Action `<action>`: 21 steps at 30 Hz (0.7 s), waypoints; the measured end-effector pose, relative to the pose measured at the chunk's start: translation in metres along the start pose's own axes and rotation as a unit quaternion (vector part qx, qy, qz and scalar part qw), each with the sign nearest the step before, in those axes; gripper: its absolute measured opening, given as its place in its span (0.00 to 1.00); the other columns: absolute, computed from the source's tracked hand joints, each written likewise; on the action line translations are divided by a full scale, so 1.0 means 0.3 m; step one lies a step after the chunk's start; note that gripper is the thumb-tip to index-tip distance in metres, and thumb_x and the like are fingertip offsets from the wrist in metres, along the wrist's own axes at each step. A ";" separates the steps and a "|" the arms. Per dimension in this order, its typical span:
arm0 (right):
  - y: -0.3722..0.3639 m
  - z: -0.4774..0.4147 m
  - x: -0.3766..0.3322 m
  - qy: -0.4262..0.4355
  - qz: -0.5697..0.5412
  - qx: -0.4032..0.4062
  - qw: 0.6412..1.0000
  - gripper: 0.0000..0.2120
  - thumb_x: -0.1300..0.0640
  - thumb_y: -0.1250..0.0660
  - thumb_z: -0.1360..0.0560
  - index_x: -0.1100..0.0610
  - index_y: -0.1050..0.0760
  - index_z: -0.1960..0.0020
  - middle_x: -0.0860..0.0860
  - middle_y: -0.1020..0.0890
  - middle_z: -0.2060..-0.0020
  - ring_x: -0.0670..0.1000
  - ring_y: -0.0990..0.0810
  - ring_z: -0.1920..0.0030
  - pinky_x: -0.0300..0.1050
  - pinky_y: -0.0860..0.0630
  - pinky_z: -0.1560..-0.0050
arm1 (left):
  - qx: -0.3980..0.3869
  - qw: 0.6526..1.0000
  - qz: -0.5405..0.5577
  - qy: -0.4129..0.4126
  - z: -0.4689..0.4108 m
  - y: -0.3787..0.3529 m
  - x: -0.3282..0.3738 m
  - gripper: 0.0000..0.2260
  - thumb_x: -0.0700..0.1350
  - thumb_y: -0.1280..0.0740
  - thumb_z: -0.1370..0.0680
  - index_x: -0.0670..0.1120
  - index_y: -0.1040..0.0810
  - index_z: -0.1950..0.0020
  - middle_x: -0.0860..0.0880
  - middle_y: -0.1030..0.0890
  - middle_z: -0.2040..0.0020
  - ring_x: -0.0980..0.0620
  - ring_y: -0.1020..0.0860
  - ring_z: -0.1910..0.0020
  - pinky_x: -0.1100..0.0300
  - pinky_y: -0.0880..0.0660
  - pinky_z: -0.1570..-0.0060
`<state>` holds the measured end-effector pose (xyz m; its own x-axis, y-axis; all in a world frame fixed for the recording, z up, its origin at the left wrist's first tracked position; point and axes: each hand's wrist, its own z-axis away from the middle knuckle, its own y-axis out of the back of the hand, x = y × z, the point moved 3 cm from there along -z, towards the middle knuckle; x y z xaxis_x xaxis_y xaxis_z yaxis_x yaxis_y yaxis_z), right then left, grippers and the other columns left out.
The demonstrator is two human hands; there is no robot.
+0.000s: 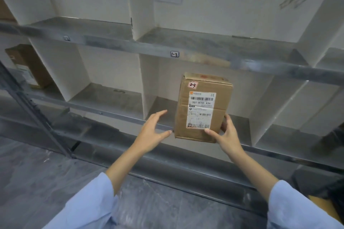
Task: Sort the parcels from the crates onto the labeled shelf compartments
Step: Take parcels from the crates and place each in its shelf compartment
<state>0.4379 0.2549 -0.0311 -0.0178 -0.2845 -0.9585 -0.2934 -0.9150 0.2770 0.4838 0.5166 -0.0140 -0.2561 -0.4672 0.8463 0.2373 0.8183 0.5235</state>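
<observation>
Parcel: a brown cardboard box (202, 108) stands on end at the near edge of a shelf compartment, tilted slightly, its white shipping label (201, 110) facing the camera; a small tag near its top left corner reads "2-3" by hand.
Right hand: the right hand (228, 134) grips the box at its lower right corner, thumb on the front face, fingers behind the right side.
Left hand: the left hand (154, 130) is spread and unclenched just left of the box; its thumb tip is at the box's lower left corner, contact unclear.
Shelf: a grey metal shelf (111, 42) with white dividers; the rail above the box carries a label "1-3" (174, 54).
Far left: a second cardboard box (29, 65) sits in a compartment well apart from the hands.
Sleeves: both arms wear light blue sleeves (89, 204).
</observation>
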 end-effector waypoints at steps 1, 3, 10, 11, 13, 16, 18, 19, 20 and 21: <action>0.007 -0.013 0.014 -0.001 -0.003 0.006 1.000 0.41 0.61 0.23 0.30 0.52 0.41 0.24 0.46 0.27 0.34 0.48 0.28 0.34 0.50 0.28 0.32 | 0.007 1.000 -0.023 0.005 -0.010 0.010 -0.014 0.30 0.48 0.29 0.23 0.55 0.37 0.24 0.56 0.34 0.26 0.55 0.35 0.28 0.51 0.36 0.28; 0.012 -0.042 0.036 -0.003 -0.007 0.023 1.000 0.41 0.61 0.23 0.30 0.53 0.41 0.24 0.47 0.26 0.33 0.48 0.28 0.33 0.50 0.29 0.31 | 0.021 0.995 -0.098 0.005 -0.030 0.037 -0.044 0.28 0.53 0.32 0.22 0.56 0.37 0.23 0.56 0.35 0.25 0.53 0.36 0.27 0.49 0.38 0.28; -0.085 -0.192 0.084 0.001 -0.025 0.059 0.998 0.42 0.61 0.24 0.29 0.51 0.43 0.23 0.46 0.27 0.32 0.45 0.29 0.33 0.46 0.32 0.30 | 0.043 0.934 -0.355 -0.008 -0.095 0.109 -0.158 0.34 0.68 0.54 0.26 0.57 0.41 0.21 0.53 0.37 0.23 0.50 0.37 0.27 0.50 0.39 0.32; -0.111 -0.216 0.094 0.003 -0.025 0.059 0.998 0.42 0.61 0.24 0.29 0.50 0.44 0.22 0.45 0.28 0.31 0.45 0.29 0.32 0.47 0.32 0.30 | 0.046 0.928 -0.369 -0.008 -0.103 0.115 -0.179 0.34 0.68 0.55 0.25 0.56 0.41 0.21 0.53 0.36 0.23 0.50 0.37 0.27 0.51 0.40 0.32; -0.168 -0.263 0.114 0.011 -0.021 0.057 0.998 0.43 0.61 0.24 0.29 0.48 0.44 0.22 0.47 0.29 0.29 0.47 0.30 0.30 0.48 0.34 0.29 | 0.047 0.921 -0.387 -0.003 -0.113 0.125 -0.218 0.34 0.68 0.56 0.25 0.56 0.41 0.21 0.52 0.37 0.23 0.50 0.37 0.27 0.51 0.40 0.31; -0.266 -0.336 0.138 0.018 -0.008 0.055 0.998 0.44 0.61 0.24 0.29 0.47 0.45 0.22 0.48 0.29 0.28 0.44 0.31 0.31 0.46 0.35 0.30 | 0.038 0.912 -0.407 0.008 -0.128 0.140 -0.276 0.33 0.67 0.56 0.24 0.57 0.43 0.21 0.53 0.39 0.22 0.49 0.38 0.26 0.53 0.41 0.31; -0.334 -0.386 0.159 0.018 -0.009 0.052 0.998 0.43 0.61 0.24 0.28 0.48 0.45 0.22 0.48 0.30 0.27 0.45 0.31 0.30 0.47 0.35 0.29 | 0.036 0.909 -0.415 0.012 -0.145 0.155 -0.309 0.33 0.67 0.56 0.24 0.56 0.43 0.21 0.52 0.38 0.22 0.49 0.38 0.26 0.52 0.41 0.31; -0.367 -0.412 0.173 0.014 -0.010 0.053 0.998 0.43 0.61 0.24 0.28 0.48 0.44 0.22 0.47 0.30 0.27 0.46 0.31 0.29 0.48 0.35 0.29 | 0.036 0.909 -0.415 0.015 -0.157 0.163 -0.325 0.32 0.67 0.56 0.23 0.56 0.43 0.21 0.52 0.38 0.22 0.49 0.37 0.26 0.52 0.40 0.31; -0.397 -0.438 0.190 0.011 -0.012 0.055 0.998 0.43 0.61 0.24 0.28 0.48 0.44 0.21 0.47 0.30 0.28 0.47 0.31 0.29 0.48 0.35 0.28 | 0.035 0.909 -0.414 0.017 -0.170 0.169 -0.340 0.32 0.67 0.56 0.23 0.56 0.43 0.21 0.52 0.38 0.22 0.49 0.37 0.26 0.52 0.40 0.31; -0.424 -0.461 0.207 0.007 -0.014 0.058 0.998 0.43 0.61 0.24 0.28 0.48 0.44 0.21 0.46 0.30 0.28 0.47 0.31 0.29 0.49 0.35 0.28 | 0.033 0.910 -0.413 0.019 -0.180 0.171 -0.353 0.32 0.66 0.56 0.23 0.56 0.43 0.21 0.53 0.39 0.22 0.50 0.38 0.26 0.52 0.40 0.31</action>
<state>0.6063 0.3139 -0.1164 0.0054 -0.2645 -0.9644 -0.4017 -0.8837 0.2401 0.5737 0.5900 -0.0714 -0.2888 -0.9423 0.1692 -0.0790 0.1996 0.9767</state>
